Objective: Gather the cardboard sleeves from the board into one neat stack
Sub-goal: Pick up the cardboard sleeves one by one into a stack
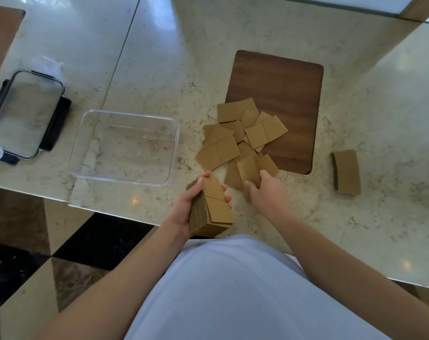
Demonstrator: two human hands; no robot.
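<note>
Two hands work at the near edge of the tabletop (pixel 306 33). The left hand (pixel 184 207) has its grip clamped round a thick stack of sleeves (pixel 212 209), held just off the tabletop's edge, likely so each new piece can be laid on top and squared. Just beyond, the right hand (pixel 265 190) reaches into the loose sleeves (pixel 243 138), its fingers curled on the nearest sleeve (pixel 249 170); whether it has lifted clear I cannot tell. The loose sleeves lie overlapped at odd angles, partly on the wooden board (pixel 282 89) and partly spilled onto the marble, so they probably must be taken one by one. A separate small pile of sleeves (pixel 346 171) sits apart to the right. A clear plastic tub (pixel 125 119) stands left, clear of the reach; further left lies its lid (pixel 27 114).
</note>
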